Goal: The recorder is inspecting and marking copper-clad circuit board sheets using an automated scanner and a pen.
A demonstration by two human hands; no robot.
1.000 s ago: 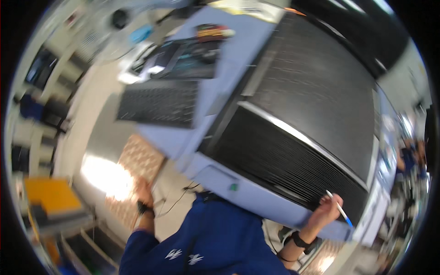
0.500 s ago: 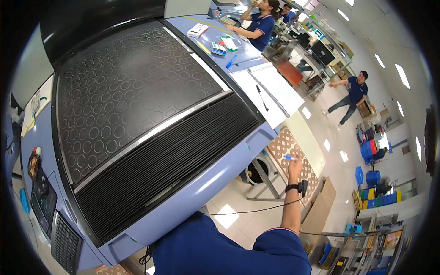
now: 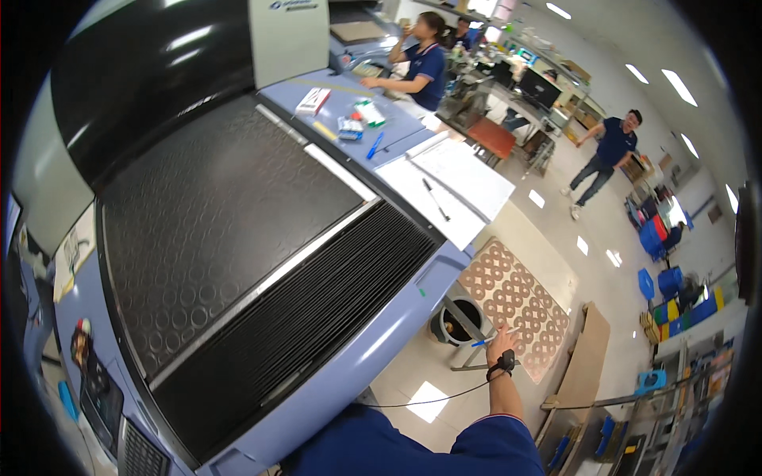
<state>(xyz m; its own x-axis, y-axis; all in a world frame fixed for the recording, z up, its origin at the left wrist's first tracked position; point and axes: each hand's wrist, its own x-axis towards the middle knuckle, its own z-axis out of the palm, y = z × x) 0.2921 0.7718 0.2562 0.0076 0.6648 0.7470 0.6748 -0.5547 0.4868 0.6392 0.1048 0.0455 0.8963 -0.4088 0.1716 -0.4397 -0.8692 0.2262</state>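
Observation:
My right hand (image 3: 502,346) is closed around a slim blue-and-white pen (image 3: 481,343), with a black strapped device (image 3: 503,362) on its wrist. It hovers by the near left edge of a pale panel (image 3: 514,308) patterned with copper-brown rings; whether it touches the panel I cannot tell. My left hand is out of view. Left of my arm stands a large blue-grey machine (image 3: 349,337) with a black bed of embossed circles (image 3: 214,214) and a black pleated cover (image 3: 309,297).
On the machine's far corner lie an open notebook (image 3: 460,176) with a black pen (image 3: 436,198), a blue marker (image 3: 375,145) and small boxes (image 3: 313,101). A bin (image 3: 459,321) stands below. A cable trails from my wrist. One person (image 3: 425,67) sits beyond; another (image 3: 607,155) stands in the aisle.
My right hand, with the pen, has shifted lower in view, from over the ringed panel to its near left edge. The view has turned, showing more of the panel.

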